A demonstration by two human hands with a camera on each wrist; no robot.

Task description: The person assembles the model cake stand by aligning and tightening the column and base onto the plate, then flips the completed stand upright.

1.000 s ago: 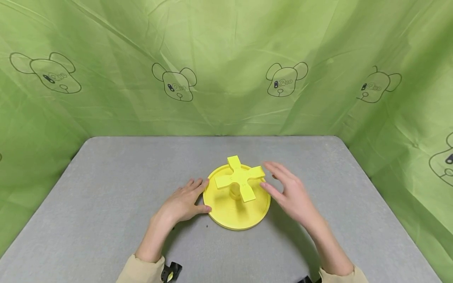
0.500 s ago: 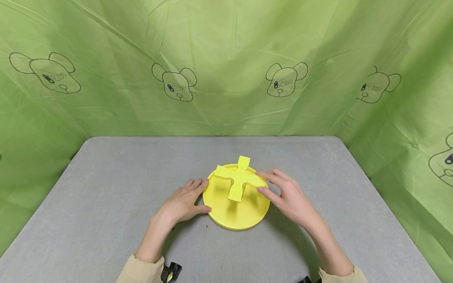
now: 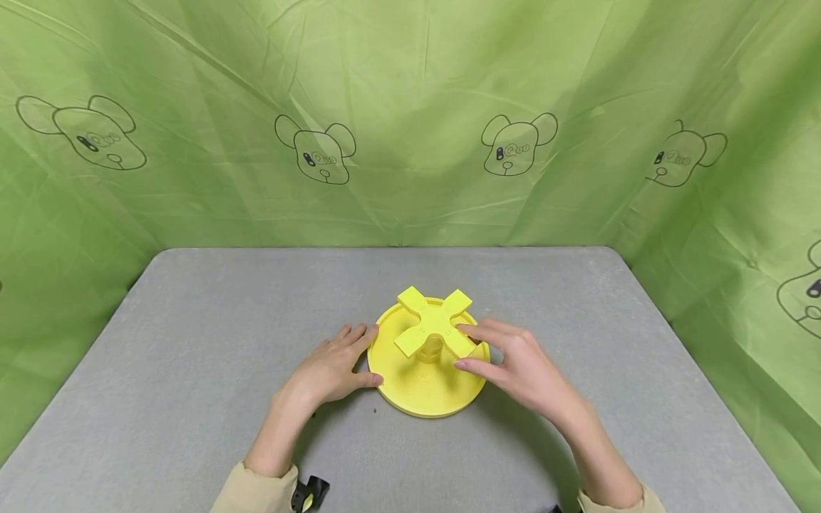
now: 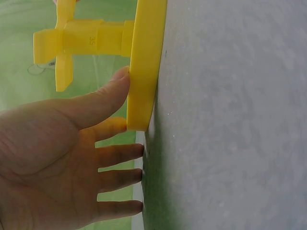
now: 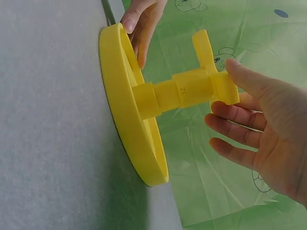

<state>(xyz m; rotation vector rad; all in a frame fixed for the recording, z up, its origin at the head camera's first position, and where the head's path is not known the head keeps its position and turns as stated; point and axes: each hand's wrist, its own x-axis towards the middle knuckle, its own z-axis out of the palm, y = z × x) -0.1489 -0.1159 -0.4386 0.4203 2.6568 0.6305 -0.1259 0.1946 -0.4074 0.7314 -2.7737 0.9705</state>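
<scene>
A round yellow dish [image 3: 417, 392] lies on the table, and a yellow four-armed cross [image 3: 434, 319] tops the thick stem [image 5: 192, 88] rising from its middle. At the dish's left rim [image 4: 146, 62], my left hand [image 3: 330, 367] touches with thumb and index finger; its other fingers reach the tabletop, fairly straight in the left wrist view. My right hand [image 3: 529, 363] pinches the cross's near right arm between thumb and fingers. In the right wrist view that hand [image 5: 273, 120] has its thumb on one side of the arm [image 5: 224, 88] and fingertips on the other.
The grey table [image 3: 224, 356] has rounded far corners. Green cloth [image 3: 410, 85] with outlined animal heads hangs behind it and at both sides. A black device [image 3: 311, 493] is by the left sleeve, and small dark specks lie near the dish.
The cross has turned, its arms now pointing diagonally. My right hand has moved slightly left and nearer, taking one arm between thumb and fingers. The left hand and dish have stayed put.
</scene>
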